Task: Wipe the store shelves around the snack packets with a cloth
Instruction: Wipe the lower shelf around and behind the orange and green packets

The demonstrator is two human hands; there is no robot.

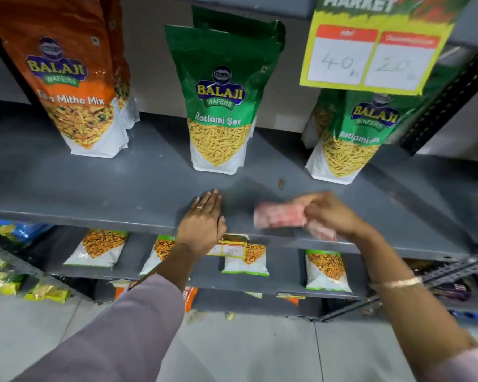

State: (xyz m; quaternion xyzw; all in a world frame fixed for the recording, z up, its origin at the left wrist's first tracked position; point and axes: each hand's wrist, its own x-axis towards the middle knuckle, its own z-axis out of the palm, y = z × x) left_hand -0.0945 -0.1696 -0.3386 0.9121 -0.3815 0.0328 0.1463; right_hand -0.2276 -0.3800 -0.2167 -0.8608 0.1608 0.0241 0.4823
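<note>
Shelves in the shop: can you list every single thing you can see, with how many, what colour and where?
Top shelf: one, grey, across the middle.
Tikha Mitho Mix packets: at least two, orange, back left of the top shelf, upright.
Ratlami Sev packets: a stack in the middle, another on the right, green, upright.
Price sign: one, yellow-green with white boxes, hanging top right.
Lower shelf packets: four, white with green edging, on the shelf below.
Small price tag: one, yellow-edged, on the top shelf's front edge.
Yellow packets: several, bottom left.
Cloth: one, pink, blurred, at the shelf's front edge.
Left hand: flat on the shelf, ring on a finger.
Right hand: holding the cloth; bangle on the wrist.
</note>
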